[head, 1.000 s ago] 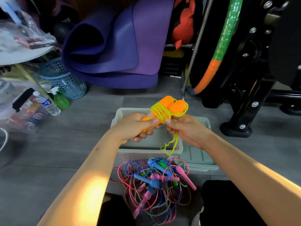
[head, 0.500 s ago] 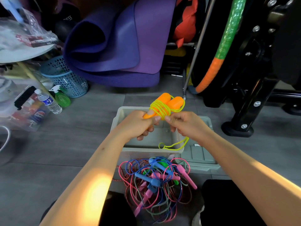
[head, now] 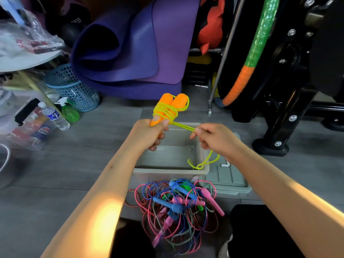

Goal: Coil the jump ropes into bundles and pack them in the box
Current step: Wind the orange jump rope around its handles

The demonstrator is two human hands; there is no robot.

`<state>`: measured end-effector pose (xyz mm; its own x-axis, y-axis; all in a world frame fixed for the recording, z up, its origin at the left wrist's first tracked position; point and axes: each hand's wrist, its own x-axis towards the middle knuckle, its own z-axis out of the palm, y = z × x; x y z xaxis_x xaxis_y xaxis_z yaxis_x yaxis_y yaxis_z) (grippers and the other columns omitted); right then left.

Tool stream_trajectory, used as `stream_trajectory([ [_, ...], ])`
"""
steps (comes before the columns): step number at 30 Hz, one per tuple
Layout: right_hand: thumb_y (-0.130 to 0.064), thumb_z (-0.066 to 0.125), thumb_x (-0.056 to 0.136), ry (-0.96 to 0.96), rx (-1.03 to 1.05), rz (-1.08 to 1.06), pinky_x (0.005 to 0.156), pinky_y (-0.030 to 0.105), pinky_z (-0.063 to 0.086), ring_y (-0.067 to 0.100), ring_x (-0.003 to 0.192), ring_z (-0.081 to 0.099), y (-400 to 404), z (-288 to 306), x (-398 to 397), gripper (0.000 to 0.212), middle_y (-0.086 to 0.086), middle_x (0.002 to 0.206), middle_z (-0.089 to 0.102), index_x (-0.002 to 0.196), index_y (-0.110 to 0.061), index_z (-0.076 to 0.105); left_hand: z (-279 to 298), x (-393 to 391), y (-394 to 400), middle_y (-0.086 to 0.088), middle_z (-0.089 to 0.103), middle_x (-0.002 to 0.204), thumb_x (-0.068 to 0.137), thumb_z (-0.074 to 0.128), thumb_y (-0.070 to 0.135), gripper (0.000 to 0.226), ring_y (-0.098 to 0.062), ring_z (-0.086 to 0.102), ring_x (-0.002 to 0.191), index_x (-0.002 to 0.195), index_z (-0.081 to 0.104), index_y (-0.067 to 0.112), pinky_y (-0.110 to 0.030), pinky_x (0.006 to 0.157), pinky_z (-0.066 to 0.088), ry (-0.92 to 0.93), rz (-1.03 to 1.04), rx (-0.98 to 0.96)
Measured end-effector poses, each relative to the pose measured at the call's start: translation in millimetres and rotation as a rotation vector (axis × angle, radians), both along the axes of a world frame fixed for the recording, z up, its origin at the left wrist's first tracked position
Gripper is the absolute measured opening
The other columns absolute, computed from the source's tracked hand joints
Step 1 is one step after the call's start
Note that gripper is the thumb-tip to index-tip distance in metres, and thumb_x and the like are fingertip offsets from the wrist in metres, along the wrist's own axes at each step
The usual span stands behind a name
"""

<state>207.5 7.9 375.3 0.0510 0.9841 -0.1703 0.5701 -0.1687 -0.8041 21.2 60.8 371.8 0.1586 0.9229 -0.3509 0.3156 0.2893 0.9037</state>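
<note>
Left hand [head: 149, 133] grips orange handles [head: 170, 107], right hand [head: 214, 140] pinches yellow rope [head: 183, 126] (a Pepsi can [head: 41, 132] nearby).

Both hands [head: 149, 133] [head: 214, 140] clenched, arms outstretched

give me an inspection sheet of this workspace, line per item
surface: grey floor, box and ropes on it
job's things: orange handles wrapped in yellow rope, its tail dangling over the grey box; box holds no ropes; lid beside it; rope pile, pink, blue and green, uncoiled, in front of box
clutter: water bottle, green spray bottle, blue basket, plastic bags
grippers: left hand grips the handles; right hand pinches the rope taut
cables: white cord at left edge
surroundings: purple mats, hoop, black frame
</note>
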Motion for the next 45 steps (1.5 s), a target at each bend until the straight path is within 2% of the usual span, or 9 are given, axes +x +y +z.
stream_trajectory([
  [3,-0.027,0.042,0.098,-0.137,0.056,0.033,0.048,0.017,0.028,0.008,0.043,0.036,-1.3,4.2,-2.6,0.030,-0.005,0.051,0.038,0.083,-0.022,0.068,2.0,0.5,-0.3,-0.002,0.050,0.065,0.094,0.055,0.032,0.024,-0.010,0.038,0.045,0.090,0.063,0.009,-0.017,0.035,0.029,0.011,-0.009,-0.025],
  [7,-0.032,0.043,0.097,-0.185,0.098,0.027,0.048,0.015,0.030,0.001,0.045,0.044,-3.2,13.1,-6.3,0.035,-0.011,0.043,0.047,0.069,-0.025,0.062,4.4,1.7,-2.6,-0.004,0.050,0.067,0.094,0.055,0.032,0.023,-0.013,0.037,0.050,0.086,0.062,0.012,-0.020,0.040,0.030,0.142,-0.105,-0.043],
  [10,-0.035,0.049,0.094,-0.080,0.098,0.035,0.053,0.020,0.032,0.007,0.053,0.044,-3.0,19.5,-4.8,0.032,-0.002,0.058,0.048,0.068,-0.022,0.063,2.5,3.3,-7.2,-0.002,0.052,0.067,0.094,0.053,0.032,0.022,-0.013,0.041,0.051,0.085,0.061,0.014,-0.019,0.041,0.033,0.235,-0.259,0.007],
  [14,-0.032,0.056,0.091,-0.444,0.275,0.186,0.072,0.031,0.042,0.019,0.081,0.056,-0.5,13.6,-4.9,0.023,-0.001,0.079,0.058,0.095,-0.011,0.066,4.1,8.5,-15.4,0.001,0.050,0.068,0.095,0.052,0.034,0.024,-0.012,0.042,0.053,0.093,0.061,0.012,-0.019,0.044,0.034,0.392,-0.515,-0.018],
  [16,-0.031,0.060,0.089,-0.467,0.340,0.218,0.074,0.033,0.039,0.021,0.086,0.054,3.1,8.9,-2.7,0.022,-0.005,0.078,0.049,0.096,-0.011,0.066,5.6,11.3,-18.9,0.001,0.051,0.068,0.095,0.052,0.035,0.022,-0.011,0.042,0.053,0.091,0.061,0.015,-0.019,0.045,0.034,0.427,-0.603,-0.043],
  [22,-0.025,0.074,0.076,-0.347,0.345,0.236,0.063,0.007,0.033,0.011,0.070,0.048,8.8,9.5,0.9,0.016,-0.004,0.074,0.054,0.082,-0.011,0.070,12.0,10.1,-23.7,0.005,0.052,0.064,0.094,0.052,0.040,0.022,-0.008,0.043,0.048,0.081,0.060,0.024,-0.018,0.046,0.035,0.485,-0.767,-0.095],
  [27,-0.017,0.083,0.066,-0.025,0.171,0.252,0.062,0.024,0.046,0.012,0.064,0.059,10.4,9.4,10.3,0.020,0.005,0.072,0.067,0.073,-0.018,0.064,15.8,9.9,-29.6,0.006,0.053,0.063,0.092,0.055,0.040,0.020,-0.008,0.043,0.047,0.084,0.060,0.023,-0.015,0.042,0.033,0.495,-0.881,-0.119],
  [36,-0.020,0.073,0.069,0.369,-0.120,0.227,0.052,0.017,0.041,0.007,0.054,0.049,10.6,-8.6,8.7,0.019,0.003,0.063,0.056,0.068,-0.013,0.055,15.3,3.8,-29.8,0.007,0.054,0.059,0.089,0.063,0.029,0.022,-0.010,0.043,0.047,0.070,0.054,0.024,-0.018,0.051,0.035,0.425,-0.951,-0.010],
  [45,-0.041,0.062,0.082,0.414,-0.297,0.145,0.067,0.026,0.054,0.012,0.066,0.066,8.5,-6.5,12.5,0.029,0.003,0.074,0.071,0.083,-0.013,0.070,10.8,-6.1,-24.8,0.006,0.052,0.058,0.090,0.062,0.024,0.014,-0.007,0.038,0.046,0.077,0.062,0.021,-0.017,0.043,0.029,0.258,-0.818,-0.043],
])
